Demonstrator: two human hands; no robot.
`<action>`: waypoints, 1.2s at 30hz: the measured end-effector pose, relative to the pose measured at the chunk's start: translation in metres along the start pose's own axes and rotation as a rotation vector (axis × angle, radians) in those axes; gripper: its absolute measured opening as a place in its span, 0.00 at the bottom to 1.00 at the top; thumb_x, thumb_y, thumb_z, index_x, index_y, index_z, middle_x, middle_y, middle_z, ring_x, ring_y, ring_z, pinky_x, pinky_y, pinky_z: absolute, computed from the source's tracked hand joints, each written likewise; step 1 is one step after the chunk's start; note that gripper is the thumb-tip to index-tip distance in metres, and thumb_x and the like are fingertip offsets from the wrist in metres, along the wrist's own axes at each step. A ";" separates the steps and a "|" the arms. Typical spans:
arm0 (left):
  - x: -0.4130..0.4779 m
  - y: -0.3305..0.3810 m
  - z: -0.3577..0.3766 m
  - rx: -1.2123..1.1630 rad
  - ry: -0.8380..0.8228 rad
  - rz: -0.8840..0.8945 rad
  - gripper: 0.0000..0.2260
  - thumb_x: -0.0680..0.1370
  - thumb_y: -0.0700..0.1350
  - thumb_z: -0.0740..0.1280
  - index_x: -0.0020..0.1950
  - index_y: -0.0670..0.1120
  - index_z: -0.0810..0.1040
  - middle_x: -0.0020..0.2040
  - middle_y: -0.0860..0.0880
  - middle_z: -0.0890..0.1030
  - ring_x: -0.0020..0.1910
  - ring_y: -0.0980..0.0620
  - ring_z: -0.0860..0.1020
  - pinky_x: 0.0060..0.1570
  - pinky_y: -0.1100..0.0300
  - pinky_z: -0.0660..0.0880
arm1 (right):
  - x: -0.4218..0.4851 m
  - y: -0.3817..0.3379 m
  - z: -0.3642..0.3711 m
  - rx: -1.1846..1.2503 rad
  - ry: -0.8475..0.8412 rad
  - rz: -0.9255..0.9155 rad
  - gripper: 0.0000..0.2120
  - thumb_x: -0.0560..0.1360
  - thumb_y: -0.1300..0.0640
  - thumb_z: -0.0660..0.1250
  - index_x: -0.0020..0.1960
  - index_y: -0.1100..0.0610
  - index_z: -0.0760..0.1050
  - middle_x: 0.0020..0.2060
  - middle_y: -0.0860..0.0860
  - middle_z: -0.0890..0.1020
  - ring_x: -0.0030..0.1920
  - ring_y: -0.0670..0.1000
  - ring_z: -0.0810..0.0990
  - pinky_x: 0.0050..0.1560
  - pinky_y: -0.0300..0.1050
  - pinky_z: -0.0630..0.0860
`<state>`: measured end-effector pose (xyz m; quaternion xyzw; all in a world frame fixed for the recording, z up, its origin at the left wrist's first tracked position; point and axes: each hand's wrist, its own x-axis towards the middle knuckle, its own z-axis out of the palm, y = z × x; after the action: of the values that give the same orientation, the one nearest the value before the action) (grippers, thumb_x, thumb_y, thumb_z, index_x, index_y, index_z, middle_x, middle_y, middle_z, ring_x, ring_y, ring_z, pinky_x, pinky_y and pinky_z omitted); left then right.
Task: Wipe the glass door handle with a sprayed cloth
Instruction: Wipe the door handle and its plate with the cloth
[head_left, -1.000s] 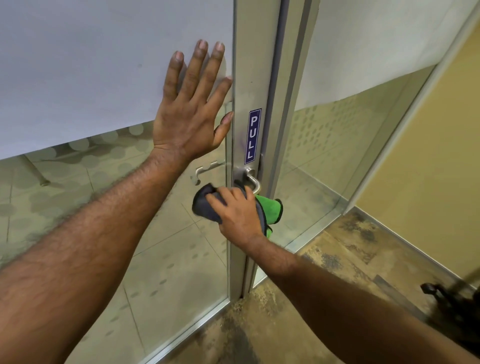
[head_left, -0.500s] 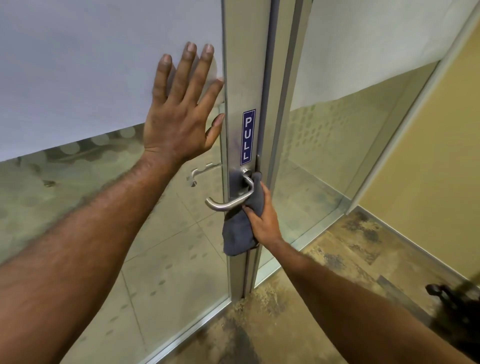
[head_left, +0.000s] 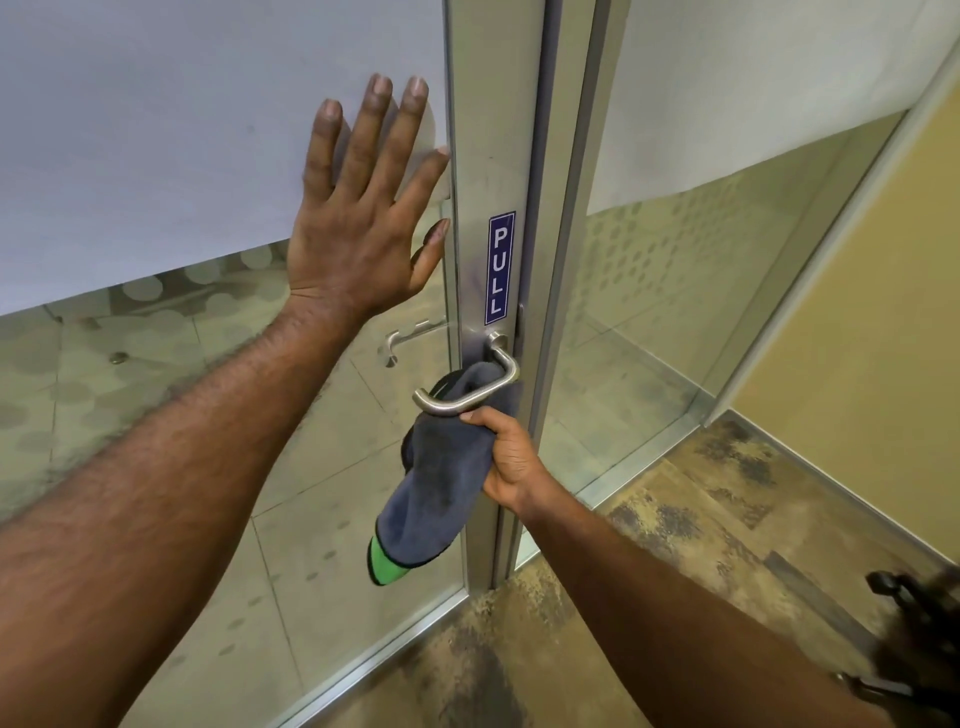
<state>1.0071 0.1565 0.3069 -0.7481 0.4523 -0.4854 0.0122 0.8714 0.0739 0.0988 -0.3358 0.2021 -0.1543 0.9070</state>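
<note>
A silver lever handle juts from the aluminium frame of the glass door, just below a blue PULL label. A dark grey cloth with a green edge runs up behind the lever and hangs down below it. My right hand grips the cloth just under the lever. My left hand presses flat against the frosted glass, fingers spread, to the left of the frame.
A second lever shows through the glass on the far side. A fixed glass panel and a yellow wall stand to the right. Mottled brown floor lies below, with a dark object at the lower right.
My right hand has slid from the lever's root down below it, and the cloth now hangs lower with its green edge showing. My left hand stays on the glass.
</note>
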 end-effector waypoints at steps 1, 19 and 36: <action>0.000 0.000 0.000 -0.001 -0.001 -0.001 0.27 0.84 0.60 0.47 0.79 0.47 0.61 0.83 0.40 0.49 0.81 0.36 0.50 0.75 0.38 0.43 | -0.003 0.002 0.004 0.010 -0.035 0.012 0.09 0.74 0.65 0.67 0.53 0.64 0.81 0.48 0.60 0.83 0.53 0.58 0.82 0.68 0.56 0.71; 0.000 -0.001 -0.001 -0.031 -0.027 -0.005 0.28 0.84 0.60 0.48 0.80 0.48 0.60 0.83 0.41 0.47 0.81 0.37 0.48 0.75 0.37 0.44 | -0.036 0.008 0.006 -0.622 -0.138 0.060 0.24 0.69 0.66 0.71 0.64 0.64 0.74 0.57 0.64 0.80 0.60 0.60 0.80 0.65 0.58 0.76; -0.011 0.000 -0.003 -0.198 0.016 -0.007 0.26 0.81 0.54 0.60 0.76 0.44 0.68 0.82 0.38 0.55 0.81 0.39 0.52 0.77 0.40 0.47 | -0.045 -0.082 0.037 -0.971 -0.104 -0.557 0.24 0.71 0.60 0.74 0.64 0.50 0.72 0.57 0.45 0.81 0.59 0.44 0.80 0.56 0.39 0.79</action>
<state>1.0036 0.1655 0.3013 -0.7432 0.4956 -0.4444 -0.0673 0.8376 0.0529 0.1911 -0.7627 0.1084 -0.2605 0.5820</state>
